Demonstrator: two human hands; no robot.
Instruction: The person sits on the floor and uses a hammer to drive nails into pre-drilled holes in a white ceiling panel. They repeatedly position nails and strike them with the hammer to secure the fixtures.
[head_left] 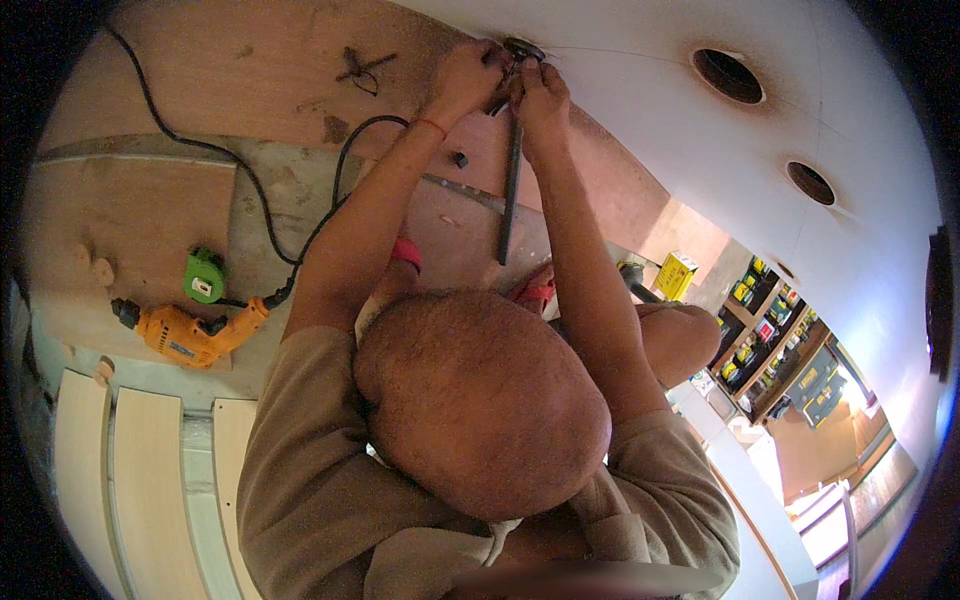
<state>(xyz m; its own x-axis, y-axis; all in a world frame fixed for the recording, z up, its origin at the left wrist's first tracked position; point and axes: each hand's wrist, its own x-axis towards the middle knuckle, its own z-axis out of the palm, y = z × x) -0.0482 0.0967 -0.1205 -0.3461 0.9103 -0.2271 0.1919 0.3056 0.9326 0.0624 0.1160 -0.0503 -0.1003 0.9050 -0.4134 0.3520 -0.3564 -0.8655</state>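
Both hands meet at the edge of a large white panel [640, 80], at the top of the view. My left hand [474, 76], with a red thread at its wrist, has its fingers curled round something small and dark. Close against it, my right hand [541, 98] pinches at the same spot; the fingers hide most of what is held. A dark round part [523, 48] shows just beyond the fingertips, against the panel. From beneath the hands a long, narrow dark strip [509, 190] runs toward me; whether either hand grips it is unclear.
An orange power drill [190, 335] with a black cable lies at left, beside a green tape measure [205, 276]. Round holes [728, 76] pierce the panel. My bent knee [480, 400] fills the middle. Pale boards [150, 480] lie lower left; a yellow box [676, 275] stands right.
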